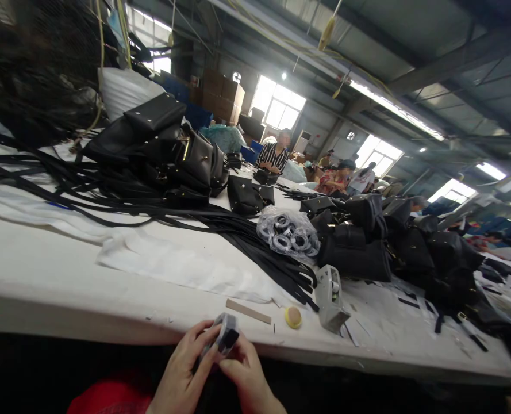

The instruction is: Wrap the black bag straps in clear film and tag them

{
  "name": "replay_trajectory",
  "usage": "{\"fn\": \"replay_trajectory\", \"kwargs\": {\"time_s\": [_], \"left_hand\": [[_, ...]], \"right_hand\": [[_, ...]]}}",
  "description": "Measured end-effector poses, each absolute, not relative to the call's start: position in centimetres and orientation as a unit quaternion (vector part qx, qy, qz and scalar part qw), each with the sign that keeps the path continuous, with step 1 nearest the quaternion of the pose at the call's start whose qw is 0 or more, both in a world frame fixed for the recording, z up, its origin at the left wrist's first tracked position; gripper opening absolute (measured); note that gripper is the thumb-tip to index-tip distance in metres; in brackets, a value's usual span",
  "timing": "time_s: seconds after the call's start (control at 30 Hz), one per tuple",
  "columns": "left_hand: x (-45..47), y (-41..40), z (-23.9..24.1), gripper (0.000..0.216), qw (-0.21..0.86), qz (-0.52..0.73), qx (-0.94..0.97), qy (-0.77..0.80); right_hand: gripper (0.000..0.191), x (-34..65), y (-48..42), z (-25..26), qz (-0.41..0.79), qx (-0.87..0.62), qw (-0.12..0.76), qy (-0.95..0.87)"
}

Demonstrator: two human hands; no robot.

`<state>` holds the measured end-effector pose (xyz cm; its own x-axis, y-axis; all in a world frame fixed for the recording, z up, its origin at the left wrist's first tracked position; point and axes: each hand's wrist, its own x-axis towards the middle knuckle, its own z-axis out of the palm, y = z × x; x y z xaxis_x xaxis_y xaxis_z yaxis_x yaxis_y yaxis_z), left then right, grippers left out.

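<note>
The head view is showing a long white worktop point(65, 259) running across the width of the scene, its near edge facing the wearer. On its right side a large heap of black bags point(358, 256) is spreading, several showing gold-coloured fittings. On the left a second, taller stack of black bags point(156, 118) is leaning together, also carrying gold-coloured metal pieces. Beyond, a person in a black-and-white patterned top point(272, 156) is sitting or standing at the far side. A bundle of long black straps point(255, 244) is trailing from the left stack, its ends fanning out toward the near edge. In front of it a crumpled white sheet point(164, 256) is lying flat. Between the two heaps a clear plastic bag point(264, 224) is holding several coiled rings point(293, 237). A pale grey tape dispenser point(330, 299) is standing beside the strap ends; any lettering on it is too small to read.

At the near edge the left hand point(190, 356) and right hand point(246, 365) are curling closed around one item, fingers bent, thumbs pressing close. A flat brown strip point(249, 311) is resting just beyond them. The item they are gripping is a small grey roll point(226, 323) with a black end, its markings blurring. To the right a yellow-rimmed disc point(293, 317) is lying beside the strip.
</note>
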<state>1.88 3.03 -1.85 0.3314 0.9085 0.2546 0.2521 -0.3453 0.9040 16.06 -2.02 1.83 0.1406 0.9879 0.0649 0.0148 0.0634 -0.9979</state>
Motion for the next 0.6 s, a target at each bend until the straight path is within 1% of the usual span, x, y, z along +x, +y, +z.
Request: {"fn": "replay_trajectory", "kwargs": {"time_s": [0.03,0.1,0.17,0.2,0.23,0.27,0.33,0.4,0.5,0.6], "left_hand": [[1.7,3.5,-2.6,0.041,0.401,0.406,0.707,0.418],[1.2,4.2,-3.9,0.043,0.402,0.402,0.697,0.437],[0.6,4.7,-4.7,0.04,0.4,0.399,0.692,0.449],[0.3,4.8,-4.8,0.038,0.398,0.396,0.694,0.45],[0.0,4.9,-4.7,0.036,0.396,0.394,0.696,0.451],[-0.1,4.9,-4.5,0.035,0.394,0.392,0.698,0.451],[-0.3,4.7,-3.7,0.032,0.397,0.385,0.702,0.449],[-0.2,4.5,-2.8,0.03,0.406,0.381,0.701,0.445],[-0.1,4.1,-1.7,0.027,0.428,0.379,0.689,0.446],[-0.3,3.7,-0.9,0.022,0.455,0.361,0.687,0.437]], "right_hand": [[0.027,17.0,-1.5,2.4,0.354,-0.561,0.534,-0.525],[0.017,20.1,0.4,3.9,0.108,-0.636,0.499,-0.579],[0.015,24.5,3.4,6.1,-0.122,-0.668,0.456,-0.575],[0.018,26.9,5.3,7.4,-0.204,-0.676,0.431,-0.561],[0.02,29.2,7.3,8.8,-0.257,-0.689,0.399,-0.548],[0.02,31.3,9.3,10.1,-0.282,-0.706,0.366,-0.537],[0.016,34.3,12.9,12.0,-0.264,-0.736,0.306,-0.544],[0.021,35.1,15.5,12.1,-0.242,-0.736,0.299,-0.557],[0.026,32.5,16.8,8.6,-0.148,-0.711,0.268,-0.633],[0.019,28.7,15.8,3.0,-0.051,-0.687,0.211,-0.693]]}}
